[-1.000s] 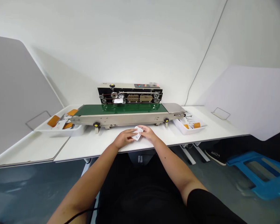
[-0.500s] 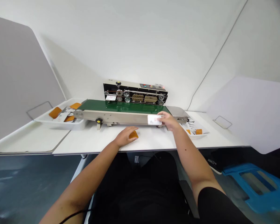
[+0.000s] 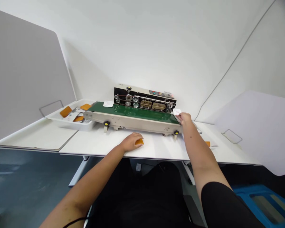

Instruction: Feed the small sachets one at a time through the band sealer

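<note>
My left hand (image 3: 131, 142) rests on the white table near its front edge, its fingers curled around a small orange packet (image 3: 139, 142). My right hand (image 3: 184, 118) is at the right end of a band sealer (image 3: 144, 102), pinching a small white packet (image 3: 177, 111) by its near edge. That packet is beside the sealer's right intake, above the end of the green conveyor belt (image 3: 142, 113). I cannot tell whether it touches the rollers. Another white packet (image 3: 108, 104) lies at the belt's left end, past the rollers.
On the left, a white tray (image 3: 83, 126) holds several orange and white packets. My right forearm partly hides a second group, where an orange packet (image 3: 207, 143) shows. Grey-white panels stand at both sides. A blue plastic stool (image 3: 249, 198) is on the floor at right.
My right hand has carried its white packet right and away from me, from in front of the belt to the sealer's intake. The other white packet has moved left out of the rollers.
</note>
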Tool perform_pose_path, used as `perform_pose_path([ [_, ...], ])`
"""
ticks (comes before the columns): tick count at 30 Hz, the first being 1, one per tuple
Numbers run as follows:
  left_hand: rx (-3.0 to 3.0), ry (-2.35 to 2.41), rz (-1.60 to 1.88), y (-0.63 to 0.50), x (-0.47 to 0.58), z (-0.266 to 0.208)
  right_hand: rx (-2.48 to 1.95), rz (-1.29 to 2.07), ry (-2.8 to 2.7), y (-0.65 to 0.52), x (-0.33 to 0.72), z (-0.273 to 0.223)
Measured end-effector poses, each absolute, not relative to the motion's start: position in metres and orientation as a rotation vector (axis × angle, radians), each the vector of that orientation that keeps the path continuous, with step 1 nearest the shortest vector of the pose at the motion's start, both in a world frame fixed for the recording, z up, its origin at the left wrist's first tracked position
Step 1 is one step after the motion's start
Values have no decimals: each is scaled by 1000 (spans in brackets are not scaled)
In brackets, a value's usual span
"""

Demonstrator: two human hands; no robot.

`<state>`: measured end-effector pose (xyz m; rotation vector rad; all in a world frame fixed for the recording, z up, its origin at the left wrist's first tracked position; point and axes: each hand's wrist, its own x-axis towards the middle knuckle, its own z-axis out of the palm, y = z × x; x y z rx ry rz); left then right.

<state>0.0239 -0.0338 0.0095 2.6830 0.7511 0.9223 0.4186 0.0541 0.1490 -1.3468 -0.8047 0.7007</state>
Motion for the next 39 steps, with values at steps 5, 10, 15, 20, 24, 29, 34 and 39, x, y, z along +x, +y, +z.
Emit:
perform_pose_path([
  [5,2713,761,844,-36,23,10,-1431,704,-768,66,392,154],
  [10,2684,707,784,-34,23,2,-1352,112,-944,12,348,122],
  [15,2578,762,881,-33,29,-3,-1248,395,-1336,-51,273,39],
  [20,2445,914,1081,-32,24,5,-1235,874,-1347,-65,237,-15],
  [24,2069,1268,1319,-25,13,8,-1179,758,-1479,-60,237,-23],
  [29,1722,1115,1215,-16,13,3,-1190,824,-1570,-59,238,-23],
  [34,1600,793,1041,-17,20,-1,-1179,827,-1632,-58,235,-22],
  [39,1626,716,886,-21,20,-2,-1097,944,-1513,-58,233,-20],
])
